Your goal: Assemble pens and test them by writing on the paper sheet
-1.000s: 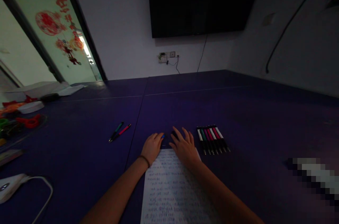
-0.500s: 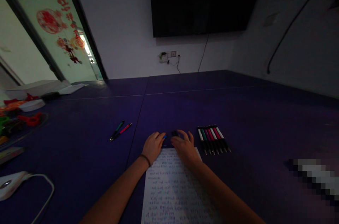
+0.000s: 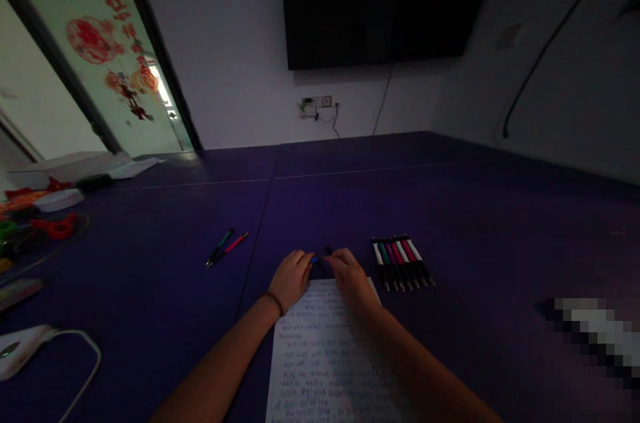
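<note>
My left hand (image 3: 291, 276) is closed in a pinch on a blue pen (image 3: 315, 260), of which only a short piece shows at the fingertips. Close to its right, my right hand (image 3: 350, 276) has its fingers drawn together, and they hide whatever is between them. A small dark piece (image 3: 329, 250) sticks out just beyond the right fingers; its kind is unclear. Under both wrists lies a handwritten sheet of paper (image 3: 320, 356). To the right, several pens (image 3: 401, 263) with white, green and pink barrels lie side by side in a row.
A green pen (image 3: 220, 247) and a pink pen (image 3: 234, 244) lie left of my hands on the purple table (image 3: 165, 229). Farther left are red scissors-like handles (image 3: 57, 226), a white roll (image 3: 59, 199) and a white device (image 3: 23, 349) with a cable. A blurred pale object (image 3: 600, 329) is at right.
My right hand has closed its spread fingers, and its thumb has moved left toward the blue pen. The left hand has stayed nearly in place. The view has shifted slightly.
</note>
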Demonstrator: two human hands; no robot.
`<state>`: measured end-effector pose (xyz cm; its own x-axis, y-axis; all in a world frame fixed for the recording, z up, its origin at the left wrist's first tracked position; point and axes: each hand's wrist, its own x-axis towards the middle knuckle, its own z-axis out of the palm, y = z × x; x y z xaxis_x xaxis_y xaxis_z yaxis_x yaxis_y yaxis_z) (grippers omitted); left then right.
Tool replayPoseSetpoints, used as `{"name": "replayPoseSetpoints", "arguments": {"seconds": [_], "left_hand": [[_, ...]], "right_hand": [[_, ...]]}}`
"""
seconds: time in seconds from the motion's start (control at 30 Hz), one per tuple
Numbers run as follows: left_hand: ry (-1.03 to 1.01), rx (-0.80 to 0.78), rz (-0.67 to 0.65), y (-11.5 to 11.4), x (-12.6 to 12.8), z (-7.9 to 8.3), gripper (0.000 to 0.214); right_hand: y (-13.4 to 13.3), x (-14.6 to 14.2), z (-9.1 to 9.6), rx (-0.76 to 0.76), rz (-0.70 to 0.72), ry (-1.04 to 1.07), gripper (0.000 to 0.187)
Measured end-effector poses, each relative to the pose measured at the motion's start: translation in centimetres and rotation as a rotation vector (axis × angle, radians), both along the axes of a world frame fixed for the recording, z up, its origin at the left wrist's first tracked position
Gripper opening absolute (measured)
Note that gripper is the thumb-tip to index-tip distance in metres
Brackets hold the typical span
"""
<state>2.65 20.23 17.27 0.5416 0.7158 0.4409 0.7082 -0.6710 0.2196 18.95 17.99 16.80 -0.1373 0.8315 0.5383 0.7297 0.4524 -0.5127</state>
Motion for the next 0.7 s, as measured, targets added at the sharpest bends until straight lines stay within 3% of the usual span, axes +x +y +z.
{"name": "replayPoseSetpoints", "arguments": {"seconds": [0.2, 0.7], "left_hand": [[0.062, -0.044, -0.075, -0.05, 0.0, 0.02, 0.025], [-0.018, -0.06, -0.161, -0.47, 0.11, 0.33, 0.027]], "right_hand": [[-0.08, 0.11, -0.13, 0.055, 0.007, 0.242, 0.018], [-0.29, 0.14, 0.15, -0.015, 0.087, 0.271, 0.014]]}}
